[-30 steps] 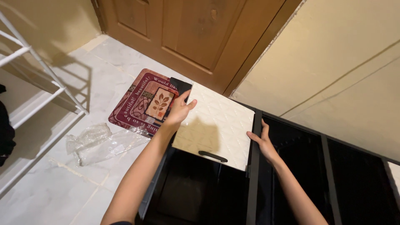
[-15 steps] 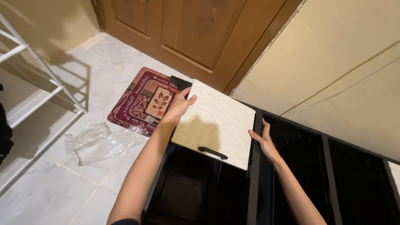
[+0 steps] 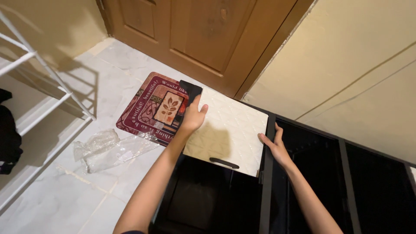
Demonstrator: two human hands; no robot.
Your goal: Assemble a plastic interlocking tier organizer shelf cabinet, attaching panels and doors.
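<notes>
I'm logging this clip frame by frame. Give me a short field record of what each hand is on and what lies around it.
Left hand: gripping left edge of white embossed panel with black handle
Right hand: against panel's right edge, by black cabinet frame
Panel: lies flat over the cabinet's open top compartment
Floor: red patterned doormat, crumpled clear plastic wrap
Background: brown wooden door, white metal rack

Head cam, steep downward, close-up
</notes>
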